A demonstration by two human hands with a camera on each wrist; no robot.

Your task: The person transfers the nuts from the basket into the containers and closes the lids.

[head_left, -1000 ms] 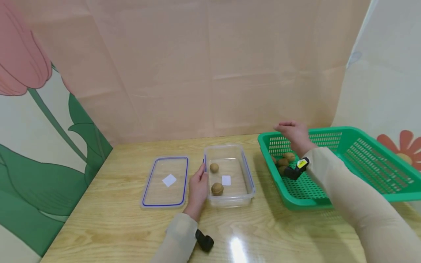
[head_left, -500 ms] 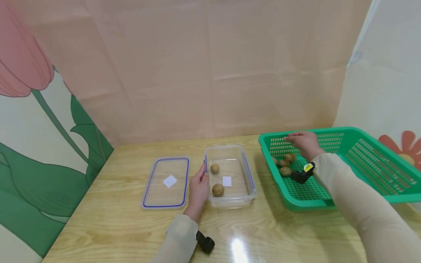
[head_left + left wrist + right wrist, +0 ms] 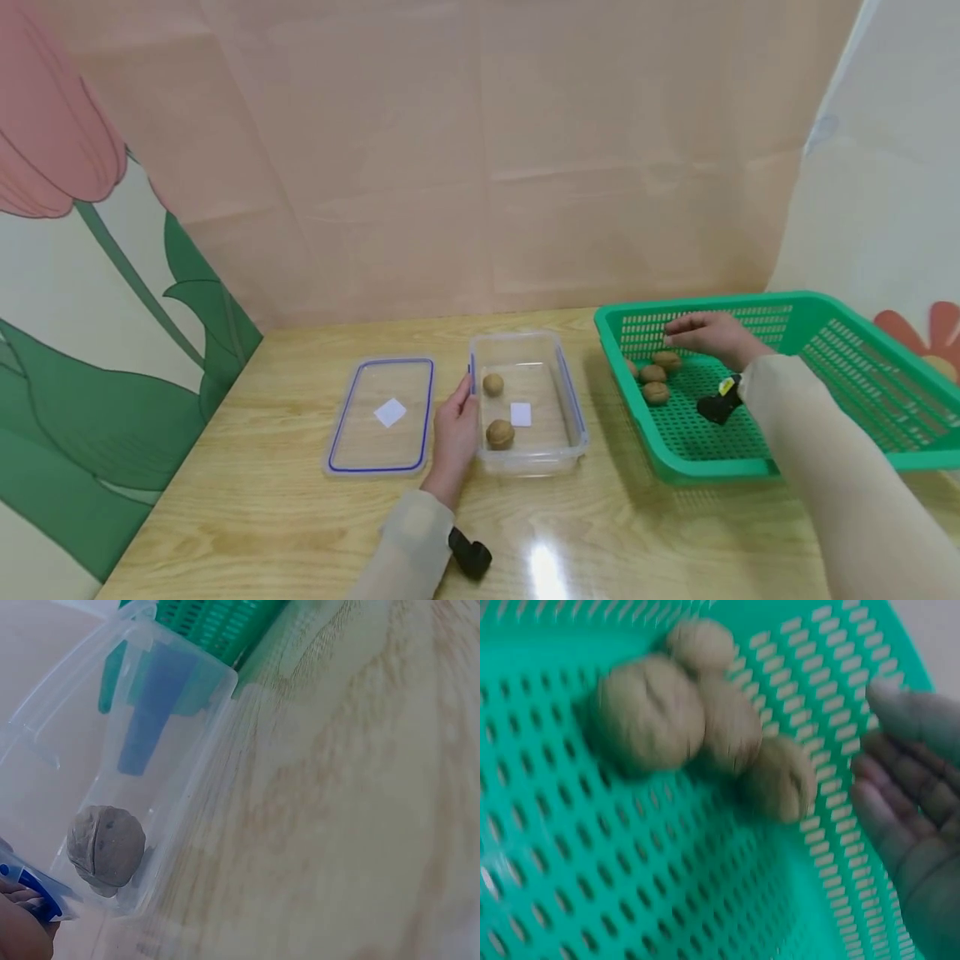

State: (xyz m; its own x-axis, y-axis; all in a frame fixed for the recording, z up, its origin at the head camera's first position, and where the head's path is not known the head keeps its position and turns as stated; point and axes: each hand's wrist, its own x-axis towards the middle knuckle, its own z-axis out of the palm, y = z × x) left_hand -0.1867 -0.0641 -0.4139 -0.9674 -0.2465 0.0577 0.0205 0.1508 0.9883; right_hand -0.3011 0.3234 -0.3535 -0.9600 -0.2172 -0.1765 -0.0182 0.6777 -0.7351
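Note:
A clear plastic container point(image 3: 536, 457) with blue-edged sides holds two walnuts, one nearer the front point(image 3: 500, 434) and a smaller-looking one behind point(image 3: 492, 384). My left hand point(image 3: 454, 433) holds the container's left side; the left wrist view shows fingers point(image 3: 22, 934) at its blue-edged flap and a walnut point(image 3: 106, 847) behind the clear wall. My right hand point(image 3: 712, 337) hovers inside the green basket point(image 3: 660, 467), just above and right of several walnuts point(image 3: 656, 392). In the right wrist view, its fingers point(image 3: 885, 817) are relaxed and hold nothing, apart from the walnuts point(image 3: 780, 780).
Left of the container, a clear lid point(image 3: 378, 468) with a blue seal and a white square lies flat on the wooden table point(image 3: 247, 500). A paper-covered wall point(image 3: 375, 167) stands behind. The basket's raised rim point(image 3: 611, 350) lies between the walnuts and the container.
My right hand has moved right and down into the basket, uncovering more of the walnuts. The left hand stays on the container, and the two walnuts in it have not moved.

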